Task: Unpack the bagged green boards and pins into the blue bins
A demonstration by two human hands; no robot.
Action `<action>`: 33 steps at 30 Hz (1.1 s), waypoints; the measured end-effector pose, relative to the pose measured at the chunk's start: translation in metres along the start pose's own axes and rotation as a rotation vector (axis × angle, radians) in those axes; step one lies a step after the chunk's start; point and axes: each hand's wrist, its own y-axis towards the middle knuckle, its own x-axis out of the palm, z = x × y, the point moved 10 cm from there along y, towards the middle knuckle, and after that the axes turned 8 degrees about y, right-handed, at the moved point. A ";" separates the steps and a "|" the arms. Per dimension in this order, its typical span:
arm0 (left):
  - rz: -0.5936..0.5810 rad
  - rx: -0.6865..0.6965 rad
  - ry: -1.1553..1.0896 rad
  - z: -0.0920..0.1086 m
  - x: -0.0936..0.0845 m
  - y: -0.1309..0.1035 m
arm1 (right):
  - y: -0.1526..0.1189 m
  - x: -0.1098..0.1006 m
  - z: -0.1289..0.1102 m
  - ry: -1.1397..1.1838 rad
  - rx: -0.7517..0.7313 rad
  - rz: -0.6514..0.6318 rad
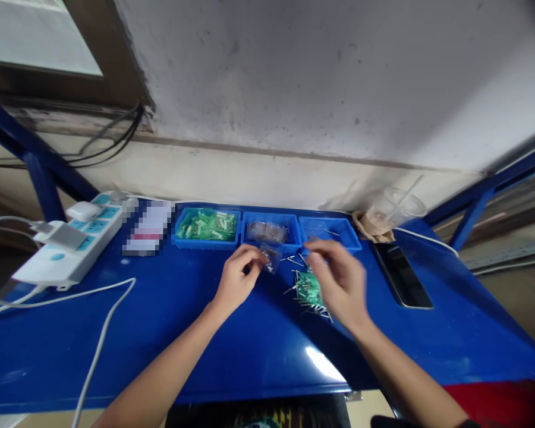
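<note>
My left hand (241,270) pinches a small clear plastic bag (271,258) just in front of the middle blue bin (271,244). To its right, my right hand (342,279) hovers with curled fingers beside a pile of thin metal pins with green parts (310,291). Its fingers are blurred, and whether they hold anything I cannot make out. The left blue bin (205,244) holds green and whitish small pieces (209,224). Clear bags (267,232) fill the middle bin. A few metal pins (331,232) lie in the right blue bin (352,241).
A white power strip (53,261) with plugs and cables sits at the left, near a blurred-out sheet (149,229). On the right are a dark phone (403,276) and a clear plastic cup (392,208) on brown paper. A wall (294,89) rises behind the blue table (232,351).
</note>
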 end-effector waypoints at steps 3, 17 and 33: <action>-0.013 0.036 -0.062 0.010 -0.002 -0.003 | -0.005 0.037 0.045 0.152 0.237 -0.133; -0.217 -0.278 -0.144 -0.017 0.019 -0.006 | -0.025 0.051 0.032 0.111 -0.059 -0.197; -0.130 0.037 0.101 0.014 0.015 -0.008 | -0.006 -0.007 0.053 0.125 0.179 0.221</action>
